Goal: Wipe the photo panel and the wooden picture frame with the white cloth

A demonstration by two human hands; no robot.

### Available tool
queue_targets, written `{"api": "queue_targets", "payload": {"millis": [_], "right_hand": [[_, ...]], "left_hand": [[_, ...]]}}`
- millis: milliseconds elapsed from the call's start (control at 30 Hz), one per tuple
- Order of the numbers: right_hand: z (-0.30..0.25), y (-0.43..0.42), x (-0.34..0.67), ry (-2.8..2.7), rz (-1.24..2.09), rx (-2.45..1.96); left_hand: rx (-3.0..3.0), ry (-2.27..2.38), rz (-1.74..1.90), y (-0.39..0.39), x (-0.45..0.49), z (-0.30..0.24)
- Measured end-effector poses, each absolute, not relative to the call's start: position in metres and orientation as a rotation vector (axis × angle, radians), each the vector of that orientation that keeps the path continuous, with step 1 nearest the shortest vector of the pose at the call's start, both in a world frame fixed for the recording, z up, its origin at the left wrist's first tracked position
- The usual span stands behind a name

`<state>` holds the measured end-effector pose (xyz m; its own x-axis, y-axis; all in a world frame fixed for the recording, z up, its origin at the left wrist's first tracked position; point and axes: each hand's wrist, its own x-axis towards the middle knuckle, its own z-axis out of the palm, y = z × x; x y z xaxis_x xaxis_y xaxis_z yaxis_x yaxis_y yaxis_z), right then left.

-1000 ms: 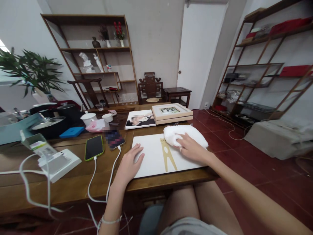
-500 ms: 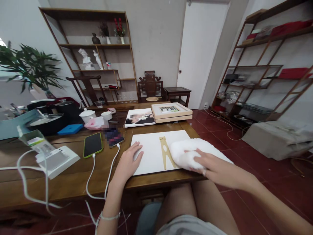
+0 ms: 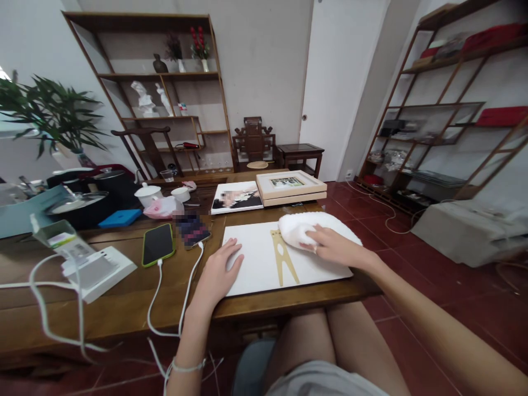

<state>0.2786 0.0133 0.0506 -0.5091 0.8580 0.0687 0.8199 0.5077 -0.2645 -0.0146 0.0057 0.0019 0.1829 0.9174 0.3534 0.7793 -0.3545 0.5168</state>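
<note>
A white board [image 3: 264, 261] lies flat on the wooden table [image 3: 124, 308] in front of me, with a thin gold easel-shaped strip [image 3: 281, 257] on it. My left hand [image 3: 218, 272] rests flat on the board's left edge, fingers spread. My right hand [image 3: 332, 248] presses a bunched white cloth [image 3: 305, 228] onto the board's far right part, fingers curled over the cloth.
Two phones [image 3: 158, 244] on white charging cables lie left of the board. Behind it sit a printed canvas [image 3: 237, 198] and a stacked wooden picture frame [image 3: 290, 187]. Bowls, pots, a blue box and a white box crowd the left. Shelves line the walls.
My right hand swept the cloth toward the board's near right corner, then back up to the far right part. My left hand stayed put on the board's left edge.
</note>
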Motion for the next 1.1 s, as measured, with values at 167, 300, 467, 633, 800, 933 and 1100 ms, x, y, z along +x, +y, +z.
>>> {"api": "queue_targets", "payload": {"millis": [167,300,467,633,800,933,1100], "right_hand": [[0.073,-0.066,0.287,-2.658,0.450,-1.460],[0.082,-0.070,0.284,-2.655,0.598,-1.470],[0.061,-0.004,0.263,-2.472,0.478,-1.437],[0.041,0.034,0.231,-2.296,0.395,-1.415],[0.038,0.002,0.227,-2.440,0.325,-1.294],[0.046,-0.052,0.234,-2.619,0.334,-1.260],[0.061,-0.085,0.240,-2.666,0.465,-1.216]], "left_hand": [[2.224,1.649,0.907,0.006,-0.013,0.002],[2.239,1.640,0.927,0.006,-0.013,0.002],[2.252,1.646,0.936,0.007,-0.014,0.001],[2.232,1.650,0.915,0.006,-0.013,0.002],[2.225,1.644,0.914,0.006,-0.013,0.002],[2.230,1.649,0.913,0.005,-0.013,0.002],[2.231,1.639,0.928,0.005,-0.013,0.002]]}}
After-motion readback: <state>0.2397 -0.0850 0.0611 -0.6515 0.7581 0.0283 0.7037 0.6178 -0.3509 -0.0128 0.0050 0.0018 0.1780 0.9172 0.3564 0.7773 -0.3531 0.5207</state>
